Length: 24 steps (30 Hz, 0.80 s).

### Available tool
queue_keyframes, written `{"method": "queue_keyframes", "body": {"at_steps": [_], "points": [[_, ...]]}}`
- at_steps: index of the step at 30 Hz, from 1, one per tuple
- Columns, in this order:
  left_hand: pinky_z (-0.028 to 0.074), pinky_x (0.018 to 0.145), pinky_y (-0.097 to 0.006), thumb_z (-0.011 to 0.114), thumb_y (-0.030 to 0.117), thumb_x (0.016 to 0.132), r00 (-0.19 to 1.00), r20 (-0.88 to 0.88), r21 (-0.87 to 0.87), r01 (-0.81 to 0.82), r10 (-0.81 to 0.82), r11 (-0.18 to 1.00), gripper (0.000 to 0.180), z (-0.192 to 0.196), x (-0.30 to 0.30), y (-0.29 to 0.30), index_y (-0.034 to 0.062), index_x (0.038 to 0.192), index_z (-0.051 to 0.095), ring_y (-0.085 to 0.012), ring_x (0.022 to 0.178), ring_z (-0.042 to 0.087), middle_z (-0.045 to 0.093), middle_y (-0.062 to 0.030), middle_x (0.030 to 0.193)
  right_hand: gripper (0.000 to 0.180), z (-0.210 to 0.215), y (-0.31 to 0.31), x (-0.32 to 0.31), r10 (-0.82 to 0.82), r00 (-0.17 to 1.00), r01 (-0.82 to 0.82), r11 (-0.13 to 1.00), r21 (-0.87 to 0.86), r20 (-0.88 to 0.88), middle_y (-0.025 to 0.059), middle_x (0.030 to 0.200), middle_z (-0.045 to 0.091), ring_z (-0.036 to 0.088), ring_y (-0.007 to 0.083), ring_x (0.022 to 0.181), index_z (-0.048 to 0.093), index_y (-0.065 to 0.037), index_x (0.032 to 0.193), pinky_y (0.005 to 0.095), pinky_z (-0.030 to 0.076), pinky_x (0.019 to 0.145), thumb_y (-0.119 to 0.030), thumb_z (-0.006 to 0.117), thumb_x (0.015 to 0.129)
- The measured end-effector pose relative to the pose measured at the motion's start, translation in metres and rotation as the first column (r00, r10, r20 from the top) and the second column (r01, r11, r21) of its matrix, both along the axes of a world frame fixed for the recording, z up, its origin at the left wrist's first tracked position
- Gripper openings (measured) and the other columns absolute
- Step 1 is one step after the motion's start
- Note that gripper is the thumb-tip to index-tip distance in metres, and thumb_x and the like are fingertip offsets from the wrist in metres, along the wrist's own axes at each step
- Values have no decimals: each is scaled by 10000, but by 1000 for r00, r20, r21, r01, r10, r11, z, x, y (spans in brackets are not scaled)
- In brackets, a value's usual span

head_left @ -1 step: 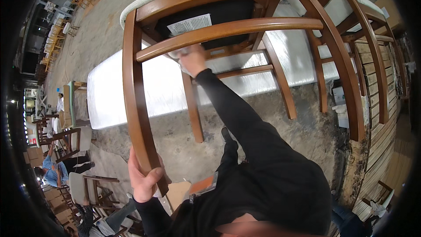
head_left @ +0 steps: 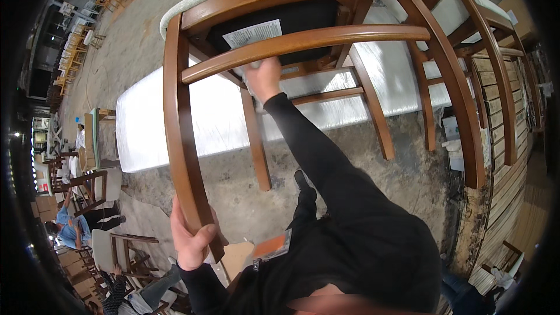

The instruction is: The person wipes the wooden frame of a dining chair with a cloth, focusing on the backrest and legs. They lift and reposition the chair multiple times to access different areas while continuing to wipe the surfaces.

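A brown wooden chair [head_left: 303, 38] lies tipped over in front of me, its legs pointing toward me. Its pale fabric seat edge [head_left: 201, 1] is at the far side, and the black underside [head_left: 309, 20] carries a white label [head_left: 252, 33]. My left hand [head_left: 195, 239] is wrapped round the end of the near left leg [head_left: 181, 134]. Reaching beneath the curved stretcher [head_left: 303, 41], my right hand [head_left: 265, 79] is closed on a pale wad that looks like a cloth [head_left: 248, 76], close to the underside frame. The stretcher partly hides its fingers.
Beneath the chair is a long plastic-wrapped white block [head_left: 151, 122]. Another tipped brown chair [head_left: 490, 41] stands close at the right, beside slatted wood [head_left: 499, 198]. People [head_left: 73, 230] and more chairs [head_left: 111, 251] are at the lower left. Rows of chairs [head_left: 73, 52] line the far left.
My right hand has shifted slightly right with the pale wad, and its wrist has turned a little. My left hand and the chair stay where they were.
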State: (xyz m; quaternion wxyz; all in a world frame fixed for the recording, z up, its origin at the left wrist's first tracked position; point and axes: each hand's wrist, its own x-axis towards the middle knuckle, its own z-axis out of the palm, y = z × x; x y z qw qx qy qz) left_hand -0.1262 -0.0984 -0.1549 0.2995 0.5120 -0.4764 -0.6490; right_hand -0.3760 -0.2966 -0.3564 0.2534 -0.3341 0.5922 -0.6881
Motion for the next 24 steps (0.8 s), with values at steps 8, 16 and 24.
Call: {"method": "queue_keyframes", "body": {"at_steps": [8,16,24], "points": [[514,398,-295,751,164,721,999,26,-45,-31,32,999,656,-5,-12,-2,-36,1252,422,-195,486,573,557,-127,827,743,2,-55,73,-33,850,83,994,71,-525,370,1343,437,382,503,1318,324,42,1446,553,310,1138,-137,652,803],[501,407,-288,746,167,725,996,40,-47,-75,77,996,669,-4,-16,2,-35,1263,403,-194,480,556,536,-135,805,391,-140,54,25,706,335,-208,701,682,-624,186,1270,490,519,379,1157,605,-166,1233,480,522,886,-190,660,847],[518,401,-301,773,194,738,993,96,-28,-70,72,997,708,-3,-12,1,-21,1282,375,-204,478,572,538,-134,810,439,-153,265,62,981,132,-691,192,697,-139,125,1089,606,641,333,1000,668,-155,1136,461,529,822,-335,742,743]]}}
